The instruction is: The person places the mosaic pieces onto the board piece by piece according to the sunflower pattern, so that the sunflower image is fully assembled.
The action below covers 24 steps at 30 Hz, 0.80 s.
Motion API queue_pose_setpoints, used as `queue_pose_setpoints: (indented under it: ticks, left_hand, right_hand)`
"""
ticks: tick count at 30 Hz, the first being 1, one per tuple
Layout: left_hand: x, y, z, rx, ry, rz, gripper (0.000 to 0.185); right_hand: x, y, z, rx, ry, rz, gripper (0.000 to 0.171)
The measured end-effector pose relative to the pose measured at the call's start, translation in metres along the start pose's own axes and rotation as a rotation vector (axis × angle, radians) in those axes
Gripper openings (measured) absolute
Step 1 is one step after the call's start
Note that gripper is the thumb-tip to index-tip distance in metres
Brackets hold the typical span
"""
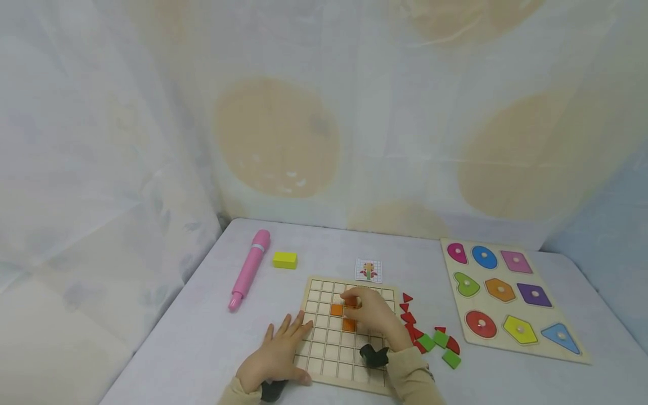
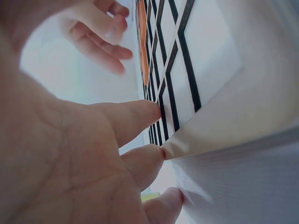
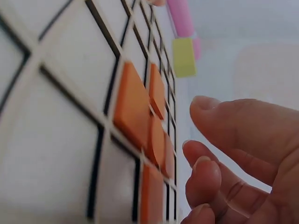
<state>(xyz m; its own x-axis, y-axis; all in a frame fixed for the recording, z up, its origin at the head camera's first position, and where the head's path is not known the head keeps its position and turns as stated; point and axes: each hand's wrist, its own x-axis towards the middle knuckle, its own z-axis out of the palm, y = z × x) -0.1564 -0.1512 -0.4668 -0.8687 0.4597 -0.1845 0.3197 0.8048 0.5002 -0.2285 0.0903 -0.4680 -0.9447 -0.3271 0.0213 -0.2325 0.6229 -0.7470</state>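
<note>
A wooden grid board [image 1: 324,351] lies on the table with several orange tiles [image 1: 336,310] in its squares; some are partly hidden by my right hand [image 1: 372,312]. That hand hovers over the board. In the right wrist view its thumb and bent fingers [image 3: 243,126] stand apart, nothing between them, a short way off the orange tiles [image 3: 133,105]. With fingers spread, my left hand [image 1: 275,354] rests at the board's left edge. In the left wrist view, its fingertips [image 2: 149,112] touch the rim of the board [image 2: 210,121].
Red pieces [image 1: 409,318] and green squares [image 1: 451,358] lie right of the board. Behind it is a small picture card [image 1: 368,270]. A yellow block [image 1: 285,260] and a pink stick-shaped toy [image 1: 249,271] are at the back left. A shape puzzle board [image 1: 486,298] lies at the right.
</note>
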Motion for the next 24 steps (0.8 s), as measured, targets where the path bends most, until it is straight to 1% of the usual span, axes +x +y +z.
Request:
queue_pose_setpoints:
  ticks: [2, 5, 9, 13, 20, 24]
  left_hand:
    - [0.0, 0.0, 0.0, 0.001, 0.0, 0.001, 0.107]
    - [0.0, -0.001, 0.0, 0.004, 0.004, 0.003, 0.107]
    - [0.0, -0.001, -0.001, 0.002, 0.009, 0.005, 0.107]
    - [0.001, -0.001, -0.001, -0.006, 0.004, 0.0, 0.108]
    - [0.002, -0.003, 0.002, 0.007, 0.001, 0.003, 0.107]
    - [0.003, -0.004, 0.004, 0.005, 0.002, 0.01, 0.107]
  right_hand:
    - [-0.004, 0.006, -0.008, 0.045, 0.021, 0.018, 0.033]
    - [-0.009, 0.014, -0.02, 0.094, 0.075, 0.062, 0.032]
    - [-0.013, 0.026, -0.035, 0.078, 0.163, 0.115, 0.032]
    - [-0.017, 0.04, -0.046, 0.063, 0.232, 0.162, 0.034]
    - [-0.023, 0.068, -0.063, 0.053, 0.303, 0.229, 0.037]
    - [-0.025, 0.081, -0.069, 0.019, 0.316, 0.274, 0.044]
